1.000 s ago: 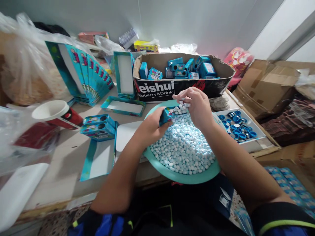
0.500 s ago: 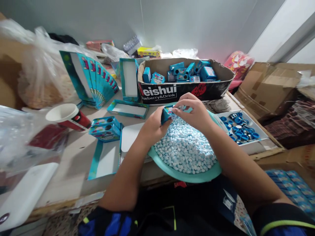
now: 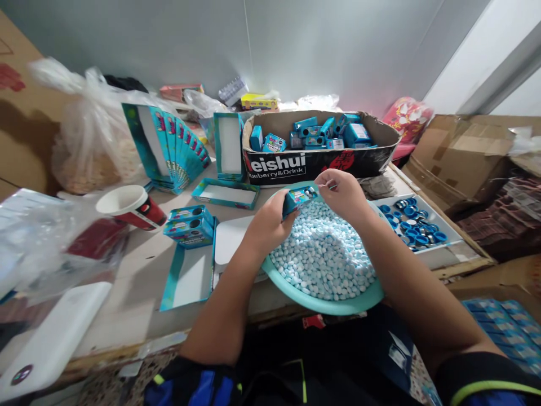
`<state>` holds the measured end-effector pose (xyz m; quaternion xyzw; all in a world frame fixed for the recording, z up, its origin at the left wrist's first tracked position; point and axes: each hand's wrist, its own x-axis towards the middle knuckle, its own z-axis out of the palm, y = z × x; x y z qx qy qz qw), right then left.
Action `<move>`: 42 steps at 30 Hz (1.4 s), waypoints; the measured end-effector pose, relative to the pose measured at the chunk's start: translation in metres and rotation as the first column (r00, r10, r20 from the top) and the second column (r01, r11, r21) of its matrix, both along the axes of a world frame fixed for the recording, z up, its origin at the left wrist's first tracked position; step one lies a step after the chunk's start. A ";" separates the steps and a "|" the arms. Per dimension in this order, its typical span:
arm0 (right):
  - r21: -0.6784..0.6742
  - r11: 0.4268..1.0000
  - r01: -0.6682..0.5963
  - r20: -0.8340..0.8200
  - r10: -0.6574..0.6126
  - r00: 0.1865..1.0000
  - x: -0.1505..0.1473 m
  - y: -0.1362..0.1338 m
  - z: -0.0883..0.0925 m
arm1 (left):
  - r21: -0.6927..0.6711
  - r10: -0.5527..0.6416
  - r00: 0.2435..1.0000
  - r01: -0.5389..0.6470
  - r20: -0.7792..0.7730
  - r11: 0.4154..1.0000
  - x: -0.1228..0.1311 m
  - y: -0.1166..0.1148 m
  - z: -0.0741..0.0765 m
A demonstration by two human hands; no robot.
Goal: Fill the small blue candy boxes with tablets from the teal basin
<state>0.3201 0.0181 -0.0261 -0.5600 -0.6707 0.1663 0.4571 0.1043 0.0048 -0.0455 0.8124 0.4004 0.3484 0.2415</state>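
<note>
The small blue tin [image 3: 299, 202] is gripped in my left hand [image 3: 266, 228], just below the center of the frame, tilted up over the basin. I'd judge it light and stiff, so holding it by its long sides should work, without squeezing hard enough to dent it. My right hand [image 3: 340, 194] is pinched together just beside it, but I cannot tell whether it holds any mints. Beneath both hands, pale blue mints [image 3: 323, 254], small and probably slippery, fill a teal basin [image 3: 321, 304]. Beyond it, a cardboard tray [image 3: 296, 166] holds more blue tins [image 3: 310, 135], while blue-and-silver caps [image 3: 412, 225] lie in a white tray [image 3: 435, 254] to the right.
</note>
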 end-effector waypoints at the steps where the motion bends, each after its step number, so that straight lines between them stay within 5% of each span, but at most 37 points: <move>1: 0.003 1.000 0.009 -0.008 -0.009 1.000 0.000 0.000 -0.001 | 0.003 0.001 1.000 -0.001 0.015 1.000 0.000 0.000 0.000; 9: -0.071 0.995 -0.067 0.008 0.068 0.998 -0.005 -0.002 -0.004 | 0.039 -0.042 0.999 0.041 0.021 0.998 0.000 0.001 -0.001; 17: -0.126 0.992 0.030 -0.040 -0.036 0.999 0.002 0.009 -0.013 | 0.035 0.044 0.989 -0.049 0.140 0.998 0.001 0.003 -0.004; 21: -0.234 0.972 0.022 0.199 0.025 0.980 -0.005 0.008 -0.020 | 0.007 0.172 0.935 -0.183 0.311 0.983 -0.019 0.003 0.006; 26: -0.397 0.909 -0.129 0.491 0.329 0.807 -0.035 0.002 -0.017 | -0.073 0.281 0.906 -0.272 0.315 0.959 -0.081 0.002 0.027; 31: -0.547 0.835 -0.057 0.723 0.505 0.471 -0.078 -0.006 0.001 | -0.096 0.357 0.933 -0.352 0.042 0.931 -0.122 -0.005 0.032; 36: -0.554 0.831 -0.045 0.739 0.516 0.432 -0.082 -0.005 0.000 | -0.192 0.287 0.934 -0.328 -0.214 0.925 -0.124 -0.011 0.031; 42: -0.600 0.780 -0.177 0.672 0.611 0.418 -0.052 0.000 -0.014 | -0.243 0.169 0.955 -0.228 -0.243 0.943 -0.124 -0.007 0.026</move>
